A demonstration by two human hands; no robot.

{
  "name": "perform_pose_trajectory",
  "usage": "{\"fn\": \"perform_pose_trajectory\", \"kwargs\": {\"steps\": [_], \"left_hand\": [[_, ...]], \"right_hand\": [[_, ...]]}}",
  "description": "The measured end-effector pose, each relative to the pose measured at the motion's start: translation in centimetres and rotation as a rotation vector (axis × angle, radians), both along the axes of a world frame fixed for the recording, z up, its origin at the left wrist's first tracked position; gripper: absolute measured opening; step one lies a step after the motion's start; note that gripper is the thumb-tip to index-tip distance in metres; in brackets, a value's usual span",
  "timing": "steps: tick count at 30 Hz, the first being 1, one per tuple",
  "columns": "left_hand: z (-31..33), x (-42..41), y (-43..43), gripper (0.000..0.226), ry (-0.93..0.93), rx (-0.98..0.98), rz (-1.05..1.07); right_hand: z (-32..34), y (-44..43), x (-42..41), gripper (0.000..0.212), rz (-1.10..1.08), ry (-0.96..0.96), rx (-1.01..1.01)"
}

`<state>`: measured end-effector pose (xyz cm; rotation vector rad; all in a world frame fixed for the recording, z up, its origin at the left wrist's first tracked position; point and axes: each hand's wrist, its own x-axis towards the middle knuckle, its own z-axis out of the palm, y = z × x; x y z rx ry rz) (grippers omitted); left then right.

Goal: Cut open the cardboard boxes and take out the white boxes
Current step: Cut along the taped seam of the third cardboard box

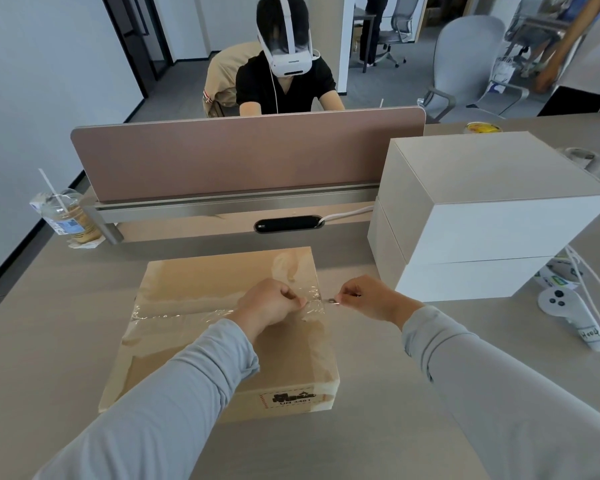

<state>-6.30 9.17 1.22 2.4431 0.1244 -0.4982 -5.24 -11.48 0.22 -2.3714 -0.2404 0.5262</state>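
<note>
Cardboard, tan and matte, makes up the one cardboard box [205,275] that lies flat at the middle of the bench [66,323], close to its near edge, and it is not yet open. A band of clear tape [174,315] runs across the lid, glossy and wrinkled, lifting in crinkles towards the box's right edge. The left hand [271,303] rests on the lid there, its grip clenched on the loose tape, as far as the curled fingers show. The right hand [368,297] hovers just off the same edge, its grip pinching a small metal tool [331,300] whose tip meets the tape end; its exact form is too small to tell. The step in hand looks like starting the cut at the seam. To do it well, I would keep the film taut with the left hand, hold the tip shallow so it parts only tape and not what lies beneath, and draw it along the band away from the holding fingers. Two white boxes [492,188], smooth, square-cornered and stacked one on the other, stand towards the bench's right edge, well apart from the cardboard. A printed label [293,398] marks the box's near face.
</note>
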Motion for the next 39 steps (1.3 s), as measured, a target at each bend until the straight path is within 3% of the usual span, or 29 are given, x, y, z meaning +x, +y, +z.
{"fn": "perform_pose_trajectory", "kwargs": {"steps": [4, 6, 9, 11, 14, 18, 24, 27, 32, 39], "left_hand": [[0.0, 0.3, -0.3, 0.022, -0.168, -0.034, 0.117], [0.2, 1.0, -0.3, 0.016, -0.230, -0.090, 0.176], [0.3, 2.4, 0.4, 0.004, -0.249, -0.186, 0.153], [0.9, 3.4, 2.0, 0.009, -0.314, -0.197, 0.108], [1.8, 5.4, 6.0, 0.024, -0.427, 0.064, -0.092], [1.4, 6.6, 10.7, 0.063, -0.195, 0.393, -0.370], [0.7, 7.9, 14.2, 0.092, -0.133, 0.539, -0.480], [0.7, 8.6, 15.4, 0.080, -0.138, 0.562, -0.496], [1.1, 8.8, 16.3, 0.081, -0.060, 0.498, -0.477], [1.8, 7.0, 17.2, 0.088, 0.039, 0.497, -0.353]], "right_hand": [[0.8, 0.6, 0.6, 0.037, -0.280, 0.014, 0.043], [1.1, 1.5, 0.9, 0.036, -0.269, 0.031, -0.047], [0.8, 3.3, 0.7, 0.045, -0.305, 0.177, 0.024], [0.1, 4.2, 0.8, 0.058, -0.286, 0.207, 0.021], [0.0, 5.1, 1.5, 0.048, -0.290, 0.163, 0.034], [0.4, 6.0, 2.9, 0.047, -0.255, 0.121, 0.011], [1.3, 8.6, 5.2, 0.050, -0.338, 0.016, -0.176], [1.8, 10.2, 6.0, 0.046, -0.458, -0.043, -0.226], [2.5, 12.4, 7.0, 0.064, -0.576, -0.145, -0.448], [3.3, 15.7, 6.5, 0.063, -0.499, -0.286, -0.553]]}}
